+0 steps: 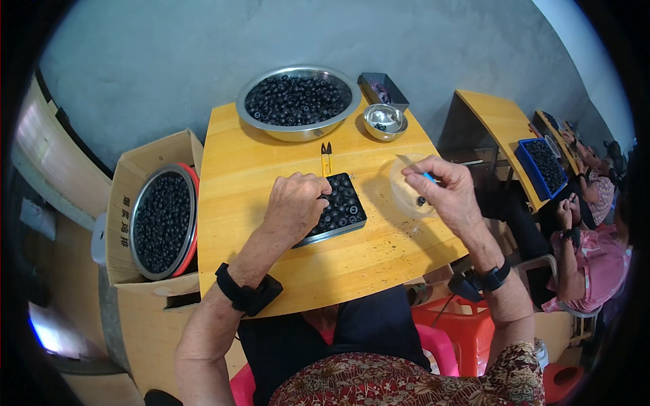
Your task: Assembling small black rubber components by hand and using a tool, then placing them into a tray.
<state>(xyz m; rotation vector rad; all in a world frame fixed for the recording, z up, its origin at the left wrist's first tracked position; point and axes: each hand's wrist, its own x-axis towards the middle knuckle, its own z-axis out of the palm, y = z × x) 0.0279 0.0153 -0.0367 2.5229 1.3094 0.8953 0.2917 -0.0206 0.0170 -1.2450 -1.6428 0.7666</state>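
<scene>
My left hand (298, 203) is curled closed over the left side of a rectangular metal tray (338, 232); its fingertips are among the black ring-like pieces (342, 203) filling it, and what they pinch is hidden. In my right hand (447, 193) is a small knife (409, 163) with a blue handle, its blade pointing up and left. That hand is above the right side of a translucent plastic bowl (398, 195), where a small black piece (421, 201) shows below my fingers. Yellow thread snips (326, 159) lie just beyond the tray, dark tips pointing away.
Behind stand a wide steel basin (298, 134) of black pieces, a small steel bowl (384, 132) and a dark tray (399, 101). Left of the table (257, 271), a cardboard box (128, 196) holds another full basin. At right, people work by a table with a blue crate (531, 169).
</scene>
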